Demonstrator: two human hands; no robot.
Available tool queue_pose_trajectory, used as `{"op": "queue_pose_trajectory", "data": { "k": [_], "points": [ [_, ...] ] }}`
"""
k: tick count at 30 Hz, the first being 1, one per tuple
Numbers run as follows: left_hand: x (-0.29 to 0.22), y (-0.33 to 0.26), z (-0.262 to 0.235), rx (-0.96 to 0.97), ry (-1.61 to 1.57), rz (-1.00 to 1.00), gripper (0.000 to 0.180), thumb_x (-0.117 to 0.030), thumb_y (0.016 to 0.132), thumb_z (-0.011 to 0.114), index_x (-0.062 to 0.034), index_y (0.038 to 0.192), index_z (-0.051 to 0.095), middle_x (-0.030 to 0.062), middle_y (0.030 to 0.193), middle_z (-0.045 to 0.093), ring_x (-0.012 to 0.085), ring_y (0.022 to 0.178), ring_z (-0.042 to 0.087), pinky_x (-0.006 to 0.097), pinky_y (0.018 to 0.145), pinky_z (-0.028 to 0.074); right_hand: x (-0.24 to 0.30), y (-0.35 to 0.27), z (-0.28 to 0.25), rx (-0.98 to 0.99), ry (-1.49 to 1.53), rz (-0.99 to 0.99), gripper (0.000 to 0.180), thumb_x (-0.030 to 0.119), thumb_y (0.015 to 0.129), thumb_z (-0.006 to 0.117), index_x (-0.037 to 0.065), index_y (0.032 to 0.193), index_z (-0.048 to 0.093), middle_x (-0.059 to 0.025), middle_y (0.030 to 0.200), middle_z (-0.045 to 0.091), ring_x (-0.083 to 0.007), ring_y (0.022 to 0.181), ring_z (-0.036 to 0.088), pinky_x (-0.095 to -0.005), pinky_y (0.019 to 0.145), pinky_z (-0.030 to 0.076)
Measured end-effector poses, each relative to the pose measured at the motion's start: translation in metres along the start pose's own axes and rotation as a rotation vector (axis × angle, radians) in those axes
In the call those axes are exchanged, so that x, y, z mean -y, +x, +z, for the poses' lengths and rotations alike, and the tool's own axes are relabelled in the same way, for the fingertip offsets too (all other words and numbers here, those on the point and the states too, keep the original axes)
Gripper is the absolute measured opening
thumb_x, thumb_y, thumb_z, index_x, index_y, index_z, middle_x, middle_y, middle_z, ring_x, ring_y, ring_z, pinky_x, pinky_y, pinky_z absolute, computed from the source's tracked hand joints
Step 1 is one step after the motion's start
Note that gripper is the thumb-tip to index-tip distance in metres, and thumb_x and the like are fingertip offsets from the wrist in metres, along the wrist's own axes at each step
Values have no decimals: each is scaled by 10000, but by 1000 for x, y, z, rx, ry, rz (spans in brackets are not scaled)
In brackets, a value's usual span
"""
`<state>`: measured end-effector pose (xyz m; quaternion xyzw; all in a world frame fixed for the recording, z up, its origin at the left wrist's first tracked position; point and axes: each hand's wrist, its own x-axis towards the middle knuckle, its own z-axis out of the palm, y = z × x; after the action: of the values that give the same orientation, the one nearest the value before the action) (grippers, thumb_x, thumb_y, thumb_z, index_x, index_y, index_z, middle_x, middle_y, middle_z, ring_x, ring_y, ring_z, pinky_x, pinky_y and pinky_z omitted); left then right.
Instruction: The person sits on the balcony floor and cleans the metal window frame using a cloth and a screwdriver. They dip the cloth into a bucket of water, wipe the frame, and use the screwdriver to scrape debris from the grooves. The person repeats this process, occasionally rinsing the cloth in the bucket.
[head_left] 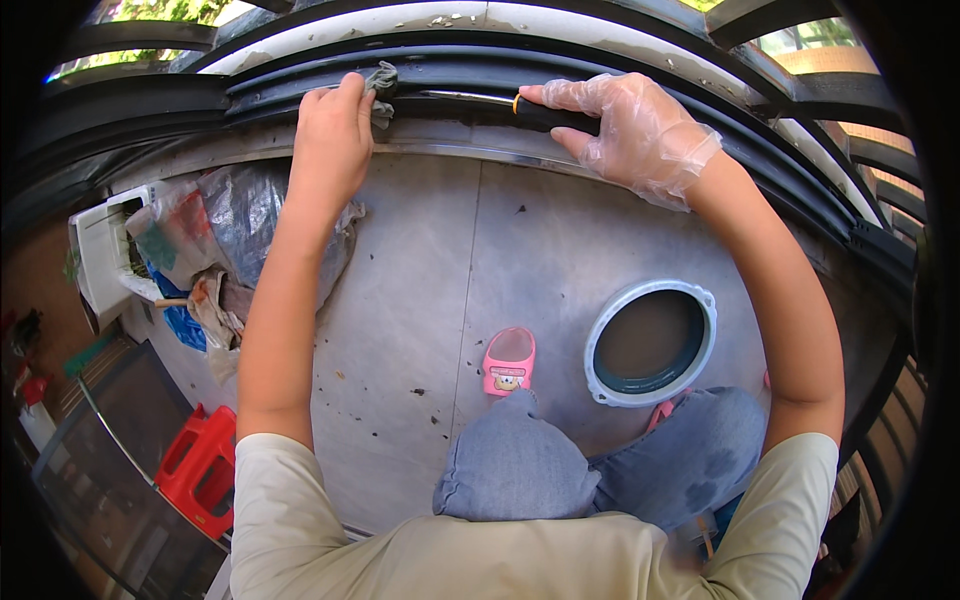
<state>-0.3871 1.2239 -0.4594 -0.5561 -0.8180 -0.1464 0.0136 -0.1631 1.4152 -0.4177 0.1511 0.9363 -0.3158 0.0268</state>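
Note:
My left hand (333, 130) is bare and pinches a small grey rag (381, 88) against the dark window track (560, 75). My right hand (632, 130) wears a clear plastic glove and grips the black handle of a screwdriver (520, 108). Its metal shaft lies along the track and points left toward the rag. My knees in grey trousers (600, 460) rest on the grey tiled ledge (430, 290) below the window.
A round basin (652, 342) with a pale rim and brownish water stands on the ledge by my right knee. A pink slipper (509, 360) lies beside my left knee. Crumpled plastic bags (215, 235) and a white box (100, 255) sit at left, a red stool (198, 465) lower down.

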Motion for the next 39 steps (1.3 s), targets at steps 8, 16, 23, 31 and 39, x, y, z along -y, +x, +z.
{"op": "queue_pose_trajectory", "data": {
  "k": [8,16,23,31,39],
  "points": [
    [-11,5,8,-14,182,62,247,-153,882,612,-69,1108,560,177,801,614,368,784,545,443,724,450,7,1,0,35,42,44,403,107,848,649,144,1247,609,-184,1099,650,-342,932,641,-338,858,504],
    [1,-3,15,-216,-72,-164,177,-129,883,591,4,999,583,226,848,606,388,857,556,464,770,452,11,-11,8,-35,119,57,374,125,850,620,117,1223,618,-164,1107,649,-330,967,630,-353,899,491],
    [4,-5,7,-146,-135,-183,197,-133,907,558,48,982,554,258,903,586,424,865,542,475,779,443,26,1,13,-2,-75,98,385,140,868,584,139,1253,598,-172,982,671,-334,888,639,-378,839,511],
    [15,-15,13,-222,-198,-79,221,-182,941,531,23,1024,539,246,951,587,441,865,563,452,741,452,30,23,29,-6,-126,50,393,151,881,556,149,1273,583,-162,974,675,-336,882,643,-393,821,515],
    [0,-15,10,-222,-114,-64,182,-106,899,561,64,957,534,257,934,575,421,912,528,471,806,443,37,7,21,-14,-77,120,377,178,892,549,147,1266,589,-172,896,682,-328,835,658,-382,816,522]
  ]
}}
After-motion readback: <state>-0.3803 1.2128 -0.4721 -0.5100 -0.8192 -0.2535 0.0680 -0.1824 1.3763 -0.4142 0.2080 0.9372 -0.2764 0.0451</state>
